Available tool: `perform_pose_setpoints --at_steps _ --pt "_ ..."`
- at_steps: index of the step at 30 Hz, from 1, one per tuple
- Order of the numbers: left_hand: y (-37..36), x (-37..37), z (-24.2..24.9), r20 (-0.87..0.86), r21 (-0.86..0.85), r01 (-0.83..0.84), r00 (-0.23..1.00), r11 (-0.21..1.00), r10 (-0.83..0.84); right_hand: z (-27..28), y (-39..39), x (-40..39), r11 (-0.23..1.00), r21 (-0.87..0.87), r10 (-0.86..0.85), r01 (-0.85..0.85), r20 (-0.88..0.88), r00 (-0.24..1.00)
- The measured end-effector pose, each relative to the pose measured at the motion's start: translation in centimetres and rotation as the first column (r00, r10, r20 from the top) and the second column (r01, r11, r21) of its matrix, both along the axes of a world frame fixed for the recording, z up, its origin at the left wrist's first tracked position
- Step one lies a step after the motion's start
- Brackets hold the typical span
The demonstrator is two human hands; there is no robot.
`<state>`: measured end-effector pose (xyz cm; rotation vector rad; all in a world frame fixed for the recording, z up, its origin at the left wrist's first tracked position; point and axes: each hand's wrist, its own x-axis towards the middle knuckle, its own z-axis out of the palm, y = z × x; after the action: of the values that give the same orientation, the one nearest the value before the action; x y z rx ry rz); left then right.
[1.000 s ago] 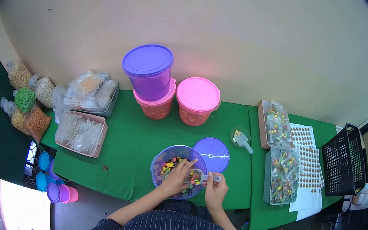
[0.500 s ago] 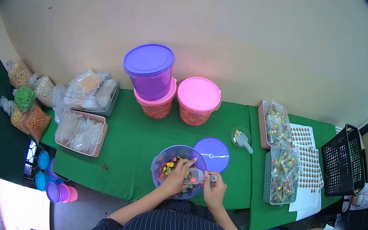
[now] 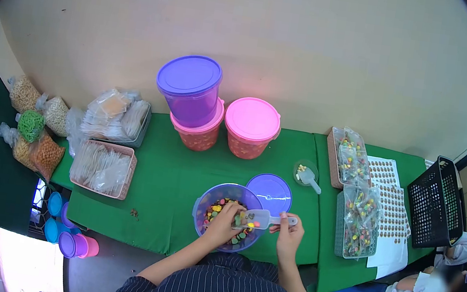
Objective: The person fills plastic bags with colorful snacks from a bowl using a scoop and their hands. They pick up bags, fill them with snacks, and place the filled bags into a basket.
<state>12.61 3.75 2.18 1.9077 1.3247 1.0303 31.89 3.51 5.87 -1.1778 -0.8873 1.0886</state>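
At the near edge of the green tabletop (image 3: 181, 180): an open purple tub (image 3: 227, 217) of mixed coloured sweets (image 3: 218, 211), directly in front of the person.
Left hand (image 3: 223, 226): inside the tub's mouth, fingers bent down onto the sweets at the scoop's bowl; whether they pinch anything cannot be told.
Right hand (image 3: 289, 236): just right of the tub, fingers closed on the handle end of a clear plastic scoop (image 3: 262, 218).
Scoop: level, handle pointing right, bowl over the tub's right rim with a few sweets in it.
Purple lid (image 3: 269, 193): flat on the tabletop, touching the tub's far right side.
Far row: a purple lidded tub (image 3: 189, 89) stacked on a pink tub (image 3: 196, 132), with a second pink lidded tub (image 3: 251, 126) just beside, all against the wall.
Small clear dish (image 3: 305, 173): right of the lid, holding a second scoop.
Right side: two trays of filled sweet bags (image 3: 356, 208), sticker sheets (image 3: 390, 198) beside them, and a black basket (image 3: 437, 201) at the far right.
Left side: trays of empty clear bags (image 3: 102, 166) and bags of snacks (image 3: 38, 130) at the edge.
Lower right corner: another person's sleeve (image 3: 416, 288), well apart from the tub.
Below the tabletop at left: blue and pink cups (image 3: 69, 233).
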Motion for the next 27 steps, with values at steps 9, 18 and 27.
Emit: perform_pose_setpoints --at_steps 9,18,27 --pt "-0.3 0.0 0.3 0.111 -0.069 0.024 0.994 0.997 -0.016 -1.7 0.6 2.2 0.980 -0.196 -0.020 -0.034 -0.270 0.963" --pt "0.0 -0.2 0.6 0.294 -0.204 -0.126 0.938 0.971 0.183 -1.4 0.9 2.2 0.992 -0.078 -0.112 0.097 -0.222 0.969" --pt "0.6 -2.1 0.2 0.715 -0.310 -0.171 0.607 0.935 0.348 -2.0 -0.9 -1.1 0.882 -0.008 0.268 -0.472 0.832 0.486"
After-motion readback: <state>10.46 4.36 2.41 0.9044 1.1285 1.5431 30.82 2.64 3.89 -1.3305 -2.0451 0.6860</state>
